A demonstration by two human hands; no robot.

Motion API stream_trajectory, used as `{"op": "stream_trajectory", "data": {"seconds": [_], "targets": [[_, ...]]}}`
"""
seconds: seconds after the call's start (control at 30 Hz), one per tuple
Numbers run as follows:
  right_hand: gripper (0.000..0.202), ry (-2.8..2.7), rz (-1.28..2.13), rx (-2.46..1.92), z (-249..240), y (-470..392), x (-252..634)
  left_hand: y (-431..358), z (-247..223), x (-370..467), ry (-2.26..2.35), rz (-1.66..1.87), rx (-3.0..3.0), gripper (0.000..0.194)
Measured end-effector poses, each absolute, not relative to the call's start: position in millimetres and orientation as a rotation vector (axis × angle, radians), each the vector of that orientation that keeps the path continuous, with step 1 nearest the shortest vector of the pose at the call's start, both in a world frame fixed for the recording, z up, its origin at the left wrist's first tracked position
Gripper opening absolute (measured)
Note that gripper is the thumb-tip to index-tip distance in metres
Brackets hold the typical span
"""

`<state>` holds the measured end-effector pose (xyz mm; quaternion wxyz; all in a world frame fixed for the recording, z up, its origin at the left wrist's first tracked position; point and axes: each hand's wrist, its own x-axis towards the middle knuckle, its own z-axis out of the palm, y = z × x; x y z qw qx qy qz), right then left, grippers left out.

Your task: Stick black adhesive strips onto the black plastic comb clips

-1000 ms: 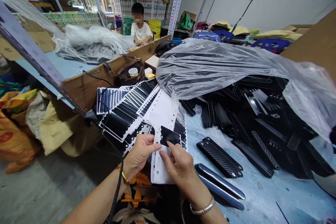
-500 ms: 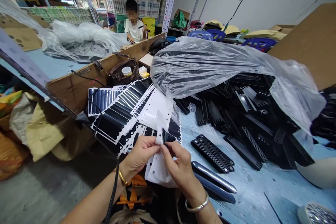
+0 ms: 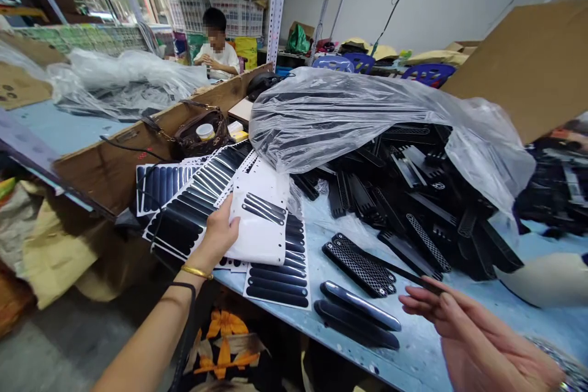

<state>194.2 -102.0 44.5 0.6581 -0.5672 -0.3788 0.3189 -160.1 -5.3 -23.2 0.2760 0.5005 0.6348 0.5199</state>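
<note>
My left hand (image 3: 219, 231) grips the left edge of a white backing sheet (image 3: 260, 245), thumb on top. A few narrow black strips remain stuck on that sheet. Between the thumb and fingers of my right hand (image 3: 478, 331) is the end of a thin black adhesive strip (image 3: 407, 271), which points left over the table. Beneath the strip lie black handles with a diamond pattern (image 3: 356, 263). Closer to me are two smooth glossy dark pieces (image 3: 361, 312). Sheets of black stickers (image 3: 179, 226) spread under and left of my left hand.
A heap of black plastic parts (image 3: 413, 196) lies under a clear plastic sheet (image 3: 340, 116). A wooden board (image 3: 101, 165) edges the table's left side, beside a brown bag (image 3: 184, 135). A dark cord hangs by my left forearm. Another person (image 3: 220, 49) sits beyond.
My hands were together at the white sheet and are now apart. The right has moved right with the black strip; the left has laid the sheet flat on the sticker sheets.
</note>
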Motion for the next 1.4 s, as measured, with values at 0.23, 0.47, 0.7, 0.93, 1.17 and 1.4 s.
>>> {"op": "stream_trajectory", "data": {"seconds": [0.23,0.47,0.7,0.93,1.17,1.4], "targets": [[0.029,-0.95,0.774,-1.292,30,-134,206,-8,-4,-139,2.037,1.274,1.843,0.041],[0.023,-1.12,0.904,-1.331,26,-145,203,-43,31,-25,1.042,0.925,1.447,0.02],[0.033,-1.19,0.526,-1.428,11,-150,229,-23,22,21,0.808,0.719,1.163,0.034],[0.026,-1.821,-0.234,-1.294,38,-131,228,-6,10,23,0.719,0.661,1.126,0.041],[0.014,-2.165,-0.231,-1.347,26,-107,218,-4,8,17,0.737,0.713,0.985,0.047],[0.032,-1.92,-0.183,-1.42,-4,-112,227,0,-1,18,0.742,0.725,0.952,0.049]]}}
